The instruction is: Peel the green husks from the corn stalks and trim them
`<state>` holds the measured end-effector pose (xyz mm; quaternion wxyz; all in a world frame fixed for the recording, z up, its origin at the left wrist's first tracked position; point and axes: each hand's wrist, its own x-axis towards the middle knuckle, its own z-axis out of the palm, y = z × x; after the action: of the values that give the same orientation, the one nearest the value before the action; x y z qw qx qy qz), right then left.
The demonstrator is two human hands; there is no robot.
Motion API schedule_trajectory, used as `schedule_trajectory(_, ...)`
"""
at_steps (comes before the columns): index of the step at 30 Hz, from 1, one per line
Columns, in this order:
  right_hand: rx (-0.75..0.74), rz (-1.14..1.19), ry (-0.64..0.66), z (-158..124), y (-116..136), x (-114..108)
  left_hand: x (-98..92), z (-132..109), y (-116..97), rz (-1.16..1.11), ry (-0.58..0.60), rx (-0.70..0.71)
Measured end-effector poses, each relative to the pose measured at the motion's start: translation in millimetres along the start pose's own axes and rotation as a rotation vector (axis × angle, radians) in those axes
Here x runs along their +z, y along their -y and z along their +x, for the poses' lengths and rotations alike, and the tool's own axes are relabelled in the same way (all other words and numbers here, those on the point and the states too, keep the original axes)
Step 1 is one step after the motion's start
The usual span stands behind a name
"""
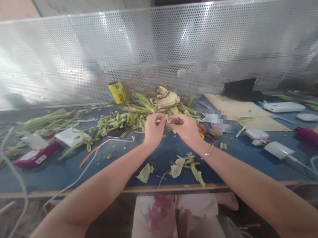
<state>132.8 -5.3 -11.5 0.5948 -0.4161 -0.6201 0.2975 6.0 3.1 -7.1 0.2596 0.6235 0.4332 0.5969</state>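
Over the middle of the blue tabletop (132, 158), my two hands meet fingertip to fingertip. My left hand (154, 130) is closed in a pinch, thumb against fingers. My right hand (185, 130) pinches from the other side. Between them is a small pale green husk piece (168, 119), mostly covered by the fingers. Just behind lie long green husk leaves (141, 107) and a dried, yellowish husk bundle (165, 98). A heap of small folded green pieces (113, 123) spreads to the left. Loose husk scraps (181, 166) lie near the front edge.
A perforated metal screen (167, 40) rises behind the table. On the left are a yellow tube (118, 91), a purple power strip (37, 155) and a white cable (86, 162). Orange handles (201, 129), brown envelopes (234, 104) and a white charger (279, 150) lie right.
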Motion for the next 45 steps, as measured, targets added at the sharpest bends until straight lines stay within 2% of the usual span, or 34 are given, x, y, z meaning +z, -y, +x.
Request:
schedule_trajectory(11, 0.085, 0.105, -0.024, 2, 3, -2, 0.9, 3, 0, -0.189, 0.109, -0.079)
schedule_trajectory(16, 0.087, 0.203, -0.006, 5, -7, 0, -0.9, 4, 2, -0.202, 0.150, -0.047)
schedule_trajectory(24, 0.138, 0.386, 0.072, 7, -4, -3, -5.4, 6, 1, -0.195, 0.208, 0.014)
schedule_trajectory(29, 0.168, 0.450, 0.124, 8, -5, -4, -3.7, 6, 5, -0.293, 0.206, -0.057)
schedule_trajectory(40, 0.295, 0.537, 0.122, 8, -1, -4, 0.4, 5, 6, -0.444, 0.189, -0.223)
schedule_trajectory(45, 0.329, 0.605, 0.113, 8, 0, -3, 0.6, 5, 5, -0.498, 0.192, -0.227)
